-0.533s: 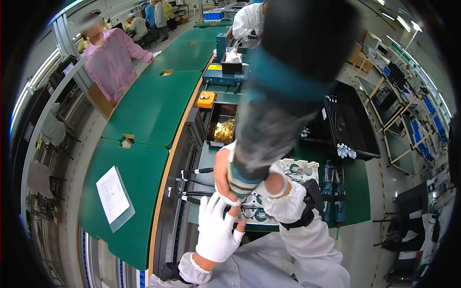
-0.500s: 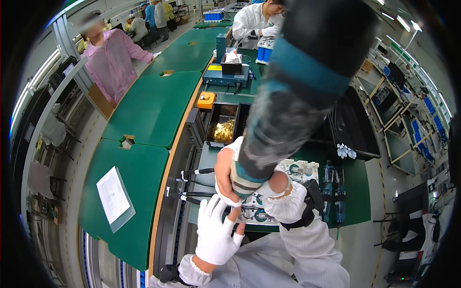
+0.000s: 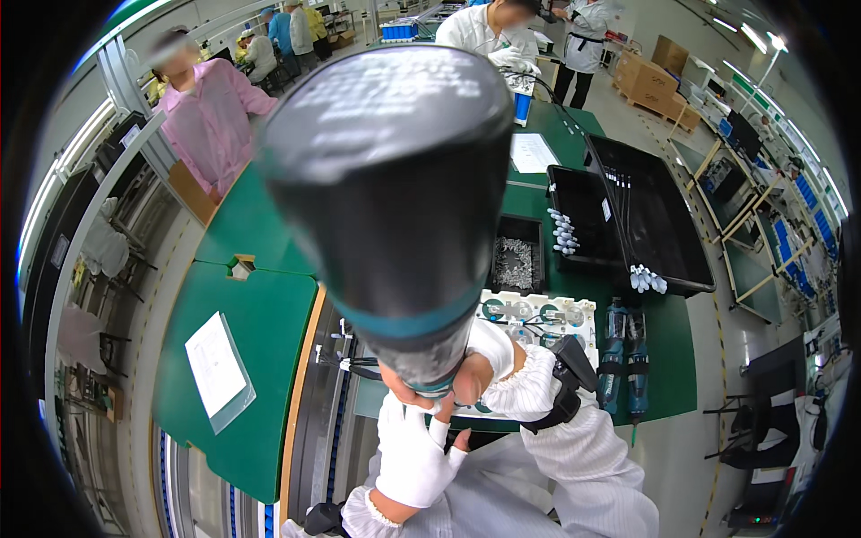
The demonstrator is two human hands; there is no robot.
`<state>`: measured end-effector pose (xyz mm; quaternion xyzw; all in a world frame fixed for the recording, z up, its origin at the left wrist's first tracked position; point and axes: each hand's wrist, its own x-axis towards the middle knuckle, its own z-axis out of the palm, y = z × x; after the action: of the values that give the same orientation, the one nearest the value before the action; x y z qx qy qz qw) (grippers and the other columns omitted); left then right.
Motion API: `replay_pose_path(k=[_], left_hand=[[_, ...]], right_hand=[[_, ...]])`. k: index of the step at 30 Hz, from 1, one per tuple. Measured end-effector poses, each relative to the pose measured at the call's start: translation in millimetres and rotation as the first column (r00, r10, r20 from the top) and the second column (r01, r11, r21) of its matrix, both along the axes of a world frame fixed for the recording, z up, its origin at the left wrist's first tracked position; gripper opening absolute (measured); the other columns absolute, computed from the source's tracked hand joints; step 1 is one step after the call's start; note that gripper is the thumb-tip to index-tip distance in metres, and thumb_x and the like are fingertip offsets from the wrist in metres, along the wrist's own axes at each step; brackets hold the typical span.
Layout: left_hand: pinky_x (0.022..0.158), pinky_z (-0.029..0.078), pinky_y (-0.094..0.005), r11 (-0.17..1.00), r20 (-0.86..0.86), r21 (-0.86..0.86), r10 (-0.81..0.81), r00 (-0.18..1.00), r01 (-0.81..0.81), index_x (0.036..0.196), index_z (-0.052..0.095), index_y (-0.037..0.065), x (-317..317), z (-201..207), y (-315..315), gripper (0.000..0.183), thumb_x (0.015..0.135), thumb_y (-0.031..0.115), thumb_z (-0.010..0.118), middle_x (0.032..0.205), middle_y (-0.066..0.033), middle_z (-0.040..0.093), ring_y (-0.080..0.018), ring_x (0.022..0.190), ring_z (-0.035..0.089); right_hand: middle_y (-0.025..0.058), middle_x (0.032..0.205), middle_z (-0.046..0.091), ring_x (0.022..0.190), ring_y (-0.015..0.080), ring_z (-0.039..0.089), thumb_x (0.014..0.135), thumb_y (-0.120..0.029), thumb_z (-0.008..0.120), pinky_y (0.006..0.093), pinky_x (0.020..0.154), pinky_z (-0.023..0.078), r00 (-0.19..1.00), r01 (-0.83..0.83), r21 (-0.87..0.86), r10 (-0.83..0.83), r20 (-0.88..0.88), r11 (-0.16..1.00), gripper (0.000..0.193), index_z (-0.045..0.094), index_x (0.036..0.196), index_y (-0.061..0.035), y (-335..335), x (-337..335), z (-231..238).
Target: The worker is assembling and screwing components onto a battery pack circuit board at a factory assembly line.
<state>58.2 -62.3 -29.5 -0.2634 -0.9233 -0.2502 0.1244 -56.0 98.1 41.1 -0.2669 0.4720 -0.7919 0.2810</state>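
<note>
A large power screwdriver point(image 3: 404, 260), black with teal bands, rises toward the camera and covers much of the view. My right hand point(image 3: 484, 363), in a white glove with bare fingertips, is wrapped round its lower end. Just below, my left hand point(image 3: 413, 457) in a similar glove reaches up against the right hand's fingers. Its thumb stands apart from its forefinger; the other fingertips are partly hidden. Under my right wrist lies a white plastic frame point(image 3: 585, 314) with round teal-edged parts and dark wires. The screwdriver's tip is hidden.
Two teal-and-black screwdrivers point(image 3: 636, 359) lie at the right. Beyond the frame stand a bin of small metal parts point(image 3: 516, 260) and black trays point(image 3: 682, 242) with cables. A paper sheet point(image 3: 215, 372) lies on the green table left. Co-workers point(image 3: 211, 108) stand across the tables.
The screwdriver's upper end has swung left and toward the camera, uncovering the trays. My right hand has shifted slightly left and down. My left hand has moved right, closer under it.
</note>
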Motion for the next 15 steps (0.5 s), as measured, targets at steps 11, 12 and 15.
replay_pose_path(k=[11, 12, 15], left_hand=[[0.099, 0.04, -0.0554, 0.998, 0.011, 0.053, 0.031, 0.999, -0.031, 0.124, 0.063, 0.005, -2, -2, 0, 0.05, 0.079, 0.022, 0.077, 0.119, -0.0233, 0.058, -0.0475, 0.118, 0.05], [0.095, 0.042, -0.0551, 0.999, 0.024, 0.04, 0.034, 0.999, -0.035, 0.127, 0.062, 0.009, -2, -7, -3, 0.052, 0.079, 0.023, 0.078, 0.124, -0.0252, 0.054, -0.0471, 0.116, 0.051], [0.091, 0.045, -0.0542, 0.999, 0.045, 0.012, 0.035, 0.998, -0.036, 0.13, 0.062, 0.013, -1, -11, 0, 0.053, 0.08, 0.025, 0.078, 0.128, -0.0268, 0.051, -0.046, 0.113, 0.052]], right_hand=[[0.0078, 0.079, 0.063, 0.067, 0.0147, 0.061, 0.073, -0.046, 0.087, 0.0294, 0.062, 0.05, 0.958, -0.285, -0.222, 0.283, -0.039, 0.933, 0.071, 0.047, 0.111, -0.0011, -10, -12, -5], [0.0081, 0.08, 0.063, 0.066, 0.0146, 0.061, 0.071, -0.044, 0.089, 0.0296, 0.062, 0.05, 0.984, -0.177, -0.104, 0.172, -0.055, 0.979, 0.073, 0.047, 0.11, -0.0004, -14, -10, -9], [0.009, 0.082, 0.063, 0.067, 0.015, 0.062, 0.066, -0.044, 0.092, 0.03, 0.063, 0.051, 0.99, -0.11, -0.132, 0.12, 0.074, 0.985, 0.077, 0.047, 0.109, 0.0006, -8, 9, 8]])
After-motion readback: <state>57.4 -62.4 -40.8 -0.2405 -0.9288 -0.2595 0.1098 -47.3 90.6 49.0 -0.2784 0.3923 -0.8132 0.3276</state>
